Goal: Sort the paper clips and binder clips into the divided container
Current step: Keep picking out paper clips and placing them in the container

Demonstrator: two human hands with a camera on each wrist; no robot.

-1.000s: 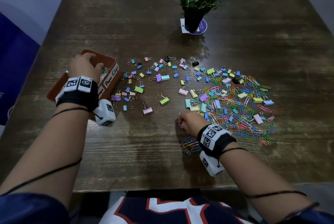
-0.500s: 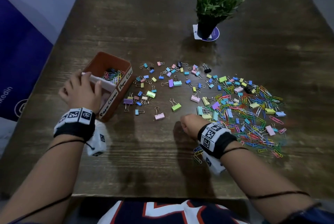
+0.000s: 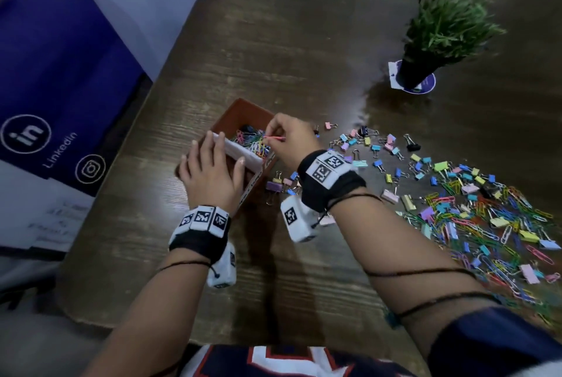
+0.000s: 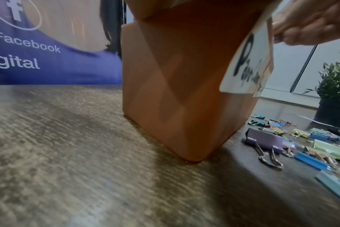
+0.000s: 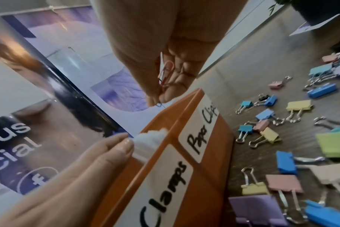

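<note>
Right hand hovers over the far compartment of the brown divided container, thumb and fingertips pinching a few paper clips, pink and red among them; the right wrist view shows them held just above the rim by the "Paper Clips" label. Left hand lies over the near part of the container, fingers draped across the white divider and steadying the box rather than gripping anything loose. That far compartment already holds a tangle of coloured paper clips; the near one, labelled "Clamps", is hidden under the left hand, so its contents cannot be told. The step in hand looks like the drop of this pinch of clips into the paper clip side. The next move calls for the fingers to part while they are well inside the rim, so nothing bounces out or strays over the divider. Most of the work seems left: scattered binder clips lie on the dark wooden surface just right of the container, and a dense mixed heap of paper clips and binder clips spreads farther right, near the potted plant.
</note>
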